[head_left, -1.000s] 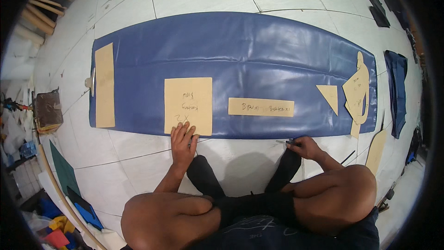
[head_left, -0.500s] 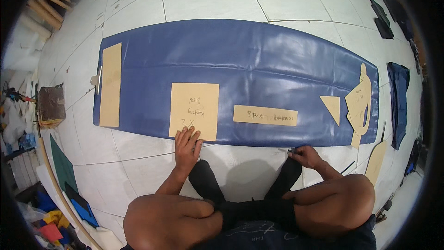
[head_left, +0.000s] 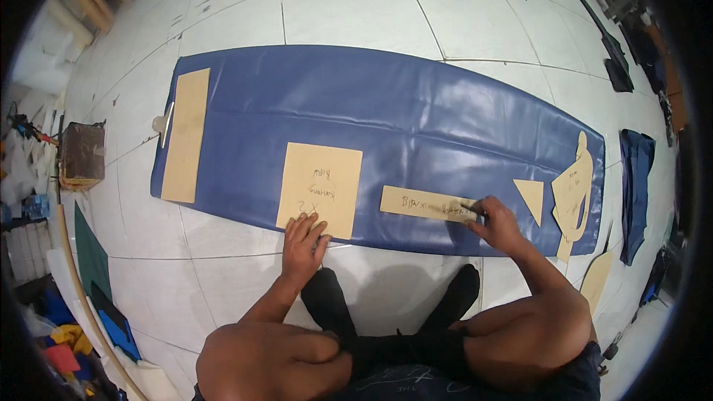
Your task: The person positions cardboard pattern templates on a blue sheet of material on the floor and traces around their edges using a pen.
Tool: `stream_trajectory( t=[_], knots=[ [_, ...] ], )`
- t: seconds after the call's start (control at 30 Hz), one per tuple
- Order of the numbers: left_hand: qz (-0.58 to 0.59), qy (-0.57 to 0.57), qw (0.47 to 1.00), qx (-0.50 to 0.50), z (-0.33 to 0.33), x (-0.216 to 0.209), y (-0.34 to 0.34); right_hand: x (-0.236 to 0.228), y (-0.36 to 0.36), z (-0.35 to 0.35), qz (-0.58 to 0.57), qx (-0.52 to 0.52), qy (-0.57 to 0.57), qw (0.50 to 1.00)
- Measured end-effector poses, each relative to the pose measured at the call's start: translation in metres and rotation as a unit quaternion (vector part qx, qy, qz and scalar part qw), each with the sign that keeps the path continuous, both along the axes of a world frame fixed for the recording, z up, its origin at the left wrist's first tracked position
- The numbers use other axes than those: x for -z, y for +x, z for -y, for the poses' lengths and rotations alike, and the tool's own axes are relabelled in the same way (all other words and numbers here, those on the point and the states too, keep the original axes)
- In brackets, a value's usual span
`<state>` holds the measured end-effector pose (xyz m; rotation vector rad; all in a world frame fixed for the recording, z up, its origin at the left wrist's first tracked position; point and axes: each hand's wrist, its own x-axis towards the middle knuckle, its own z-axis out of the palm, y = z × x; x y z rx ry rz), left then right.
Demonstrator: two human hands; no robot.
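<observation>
A long dark blue sheet of leather-like material (head_left: 297, 89) lies spread on the floor with tan card templates on it. My left hand (head_left: 303, 246) rests, fingers outstretched, on the near edge of a squarish card template (head_left: 321, 178) that bears handwriting. My right hand (head_left: 499, 224) pinches a slim dark pen-like tool (head_left: 471, 209) over the right end of a narrow card strip (head_left: 416, 203). Whether its tip touches the card I cannot tell. Further right lie a triangular template (head_left: 530, 197) and overlapping curved templates (head_left: 568, 193).
A long rectangular template (head_left: 186, 137) lies at the sheet's left end, beside a metal clip (head_left: 165, 125). A brown box (head_left: 82, 156) stands to the left. Folded dark blue material (head_left: 636, 193) is on the right, with another tan template (head_left: 596, 282) nearer me.
My right hand has moved up from the sheet's near edge onto the narrow strip with the tool. My left hand remains on the squarish template. The whole view has shifted slightly.
</observation>
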<state>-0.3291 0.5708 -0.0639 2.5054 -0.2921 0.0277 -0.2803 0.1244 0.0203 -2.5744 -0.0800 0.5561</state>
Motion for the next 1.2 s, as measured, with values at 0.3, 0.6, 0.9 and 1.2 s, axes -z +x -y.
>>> stream_trajectory(
  t=[0.3, 0.6, 0.9, 1.2],
  knots=[
    [-0.022, -0.017, 1.0, 0.003, 0.0, -0.003, 0.0, 0.033, 0.019, -0.002, 0.007, -0.038, -0.067, 0.997],
    [0.0, -0.019, 1.0, -0.002, -0.001, 0.001, 0.0, 0.011, 0.099, -0.005, -0.103, 0.037, 0.127, 0.986],
    [-0.003, -0.014, 1.0, -0.008, -0.003, 0.004, -0.003, -0.008, 0.239, -0.083, -0.111, -0.103, 0.067, 0.986],
    [-0.033, -0.028, 0.999, -0.005, 0.0, -0.006, 0.001, 0.05, 0.243, -0.137, -0.062, -0.149, 0.069, 0.984]
  ],
)
